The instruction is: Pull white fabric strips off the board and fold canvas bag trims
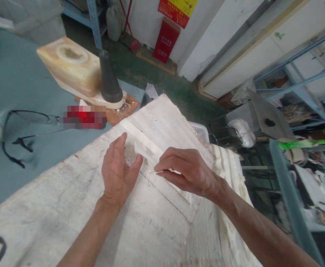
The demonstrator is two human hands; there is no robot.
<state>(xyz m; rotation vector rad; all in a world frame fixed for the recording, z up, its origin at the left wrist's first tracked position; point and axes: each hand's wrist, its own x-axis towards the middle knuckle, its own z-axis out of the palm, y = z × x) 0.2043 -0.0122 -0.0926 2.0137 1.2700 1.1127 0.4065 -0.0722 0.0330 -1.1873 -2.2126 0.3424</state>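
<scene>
Left hand (117, 172) lies flat and open on the white slab (68, 207), thumb against a pale strip (144, 142); right hand (186, 170), fingers curled, pinches the strip's near end just beside it.

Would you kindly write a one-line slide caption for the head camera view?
Left hand flat on a white slab, right hand pinching a white strip laid on it, eyeglasses nearby.

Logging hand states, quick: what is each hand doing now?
Left hand: open, flat on the white slab.
Right hand: pinched shut on the white strip.
</scene>
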